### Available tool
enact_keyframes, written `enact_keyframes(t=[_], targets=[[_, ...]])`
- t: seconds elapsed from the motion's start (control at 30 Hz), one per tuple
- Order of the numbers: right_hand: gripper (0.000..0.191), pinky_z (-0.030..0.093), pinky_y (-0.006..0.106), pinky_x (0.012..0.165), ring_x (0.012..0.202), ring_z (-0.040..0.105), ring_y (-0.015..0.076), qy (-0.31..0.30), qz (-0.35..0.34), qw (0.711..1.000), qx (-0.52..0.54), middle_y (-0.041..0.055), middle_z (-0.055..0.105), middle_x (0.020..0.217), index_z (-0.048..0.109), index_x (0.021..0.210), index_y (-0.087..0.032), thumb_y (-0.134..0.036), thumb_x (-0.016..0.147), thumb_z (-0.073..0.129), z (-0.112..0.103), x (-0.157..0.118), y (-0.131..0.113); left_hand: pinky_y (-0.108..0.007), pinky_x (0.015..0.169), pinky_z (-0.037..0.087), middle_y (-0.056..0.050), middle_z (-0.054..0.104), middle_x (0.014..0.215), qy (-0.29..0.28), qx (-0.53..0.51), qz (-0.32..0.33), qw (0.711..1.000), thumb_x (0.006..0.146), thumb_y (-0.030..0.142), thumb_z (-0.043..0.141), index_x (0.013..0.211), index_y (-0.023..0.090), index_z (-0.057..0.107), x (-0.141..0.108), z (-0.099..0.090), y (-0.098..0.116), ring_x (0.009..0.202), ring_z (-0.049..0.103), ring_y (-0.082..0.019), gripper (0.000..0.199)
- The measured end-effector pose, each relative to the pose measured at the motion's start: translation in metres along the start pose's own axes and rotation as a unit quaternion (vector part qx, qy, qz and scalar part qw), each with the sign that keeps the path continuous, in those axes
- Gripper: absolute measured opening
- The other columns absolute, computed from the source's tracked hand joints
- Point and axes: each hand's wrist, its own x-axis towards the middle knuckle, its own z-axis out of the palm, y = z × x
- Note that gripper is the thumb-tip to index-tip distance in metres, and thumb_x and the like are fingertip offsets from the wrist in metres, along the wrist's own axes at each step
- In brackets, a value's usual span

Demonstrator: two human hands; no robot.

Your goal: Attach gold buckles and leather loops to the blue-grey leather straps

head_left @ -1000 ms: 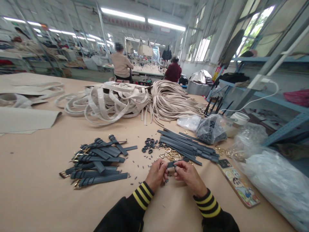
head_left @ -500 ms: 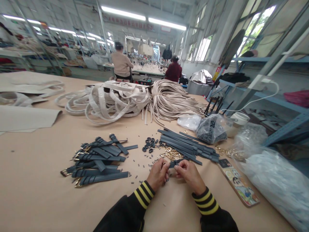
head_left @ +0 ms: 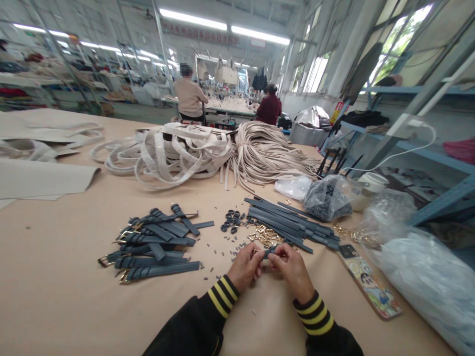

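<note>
Left hand and right hand close together, near side of table. Fingertips of both clamped on 1 dark strap; fingers hide most of it, so its full shape can't be told. Strap is just on the near side of gold buckles. Dark strips piled to the right, partly beyond the hands; dark loops left of strips. Buckled straps heaped on the left, small dark bits scattered between heap and hands. Phone lies right of right hand, beside plastic bag. Far side of table: pale strap coils left, pale strip bundle right. 2 people seen from behind, farther off: beige top, dark red top.
</note>
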Motion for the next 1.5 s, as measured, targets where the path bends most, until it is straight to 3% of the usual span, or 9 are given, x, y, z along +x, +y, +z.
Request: enact_keyframes(t=[0.23, 0.37, 0.57, 0.83, 1.0, 1.23, 1.37, 1.5], targets=[[0.026, 0.05, 0.027, 0.054, 0.057, 0.059, 0.016, -0.005, -0.049, 0.998, -0.039, -0.0002, 0.055, 0.065, 0.052, 0.072, -0.017, -0.04, 0.068, 0.063, 0.001, -0.007, -0.001, -0.013, 0.029, 0.028, 0.007, 0.048, 0.044, 0.012, 0.01, 0.004, 1.0, 0.078, 0.042, 0.045, 0.072, 0.017, 0.043, 0.0, 0.0, -0.003, 0.03, 0.04, -0.005, 0.026], [0.029, 0.052, 0.032, 0.061, 0.067, 0.063, 0.0199, -0.036, -0.024, 0.999, -0.001, 0.0045, 0.062, 0.073, 0.056, 0.079, -0.017, -0.044, 0.071, 0.059, -0.003, -0.009, -0.003, -0.013, 0.028, 0.027, 0.008, 0.047, 0.039, 0.035, -0.021, -0.011, 0.999, 0.076, 0.041, 0.048, 0.069, 0.017, 0.042, 0.0, 0.001, 0.0, 0.027, 0.038, -0.005, 0.025], [0.029, 0.051, 0.029, 0.057, 0.061, 0.061, 0.0165, -0.04, 0.012, 0.997, 0.07, 0.0005, 0.059, 0.066, 0.055, 0.074, -0.016, -0.042, 0.065, 0.065, -0.007, -0.006, -0.007, -0.014, 0.03, 0.029, 0.007, 0.048, 0.04, 0.047, -0.056, -0.03, 0.997, 0.072, 0.039, 0.054, 0.065, 0.016, 0.043, 0.001, 0.001, 0.007, 0.028, 0.037, -0.004, 0.026], [0.027, 0.047, 0.024, 0.047, 0.05, 0.053, 0.012, -0.077, -0.028, 0.996, -0.017, 0.0025, 0.061, 0.069, 0.062, 0.086, -0.013, -0.034, 0.07, 0.06, -0.001, -0.006, -0.01, -0.015, 0.033, 0.028, 0.007, 0.047, 0.041, 0.058, -0.029, 0.009, 0.998, 0.074, 0.039, 0.053, 0.063, 0.016, 0.045, -0.002, 0.004, 0.007, 0.031, 0.036, -0.004, 0.026], [0.026, 0.047, 0.023, 0.045, 0.053, 0.055, 0.0133, -0.024, -0.011, 1.0, 0.007, 0.0008, 0.058, 0.066, 0.057, 0.079, -0.016, -0.038, 0.067, 0.062, 0.003, -0.006, -0.009, -0.017, 0.035, 0.029, 0.008, 0.044, 0.038, 0.071, -0.006, 0.0, 0.997, 0.077, 0.038, 0.048, 0.062, 0.017, 0.045, -0.002, 0.004, 0.008, 0.03, 0.035, -0.005, 0.026], [0.026, 0.045, 0.023, 0.047, 0.05, 0.053, 0.0119, -0.087, -0.007, 0.996, 0.014, -0.0015, 0.055, 0.059, 0.052, 0.072, -0.016, -0.04, 0.069, 0.06, 0.007, -0.006, -0.008, -0.02, 0.04, 0.031, 0.005, 0.047, 0.042, 0.088, 0.082, 0.042, 0.992, 0.08, 0.041, 0.043, 0.059, 0.018, 0.046, -0.004, 0.001, 0.004, 0.036, 0.041, -0.009, 0.031], [0.023, 0.043, 0.023, 0.049, 0.055, 0.054, 0.013, -0.085, -0.036, 0.996, -0.015, -0.0003, 0.056, 0.062, 0.051, 0.071, -0.016, -0.037, 0.072, 0.057, 0.007, -0.004, -0.005, -0.021, 0.041, 0.031, 0.004, 0.047, 0.044, 0.075, 0.098, 0.056, 0.991, 0.082, 0.04, 0.039, 0.063, 0.019, 0.047, -0.007, 0.003, 0.004, 0.037, 0.042, -0.01, 0.03], [0.018, 0.041, 0.022, 0.051, 0.055, 0.05, 0.0119, -0.063, -0.075, 0.992, -0.085, -0.0019, 0.053, 0.06, 0.051, 0.067, -0.016, -0.032, 0.072, 0.058, 0.003, -0.001, -0.003, -0.02, 0.04, 0.031, 0.005, 0.049, 0.046, 0.023, 0.081, 0.056, 0.995, 0.077, 0.038, 0.05, 0.075, 0.017, 0.05, -0.008, 0.003, 0.008, 0.039, 0.042, -0.009, 0.021]])
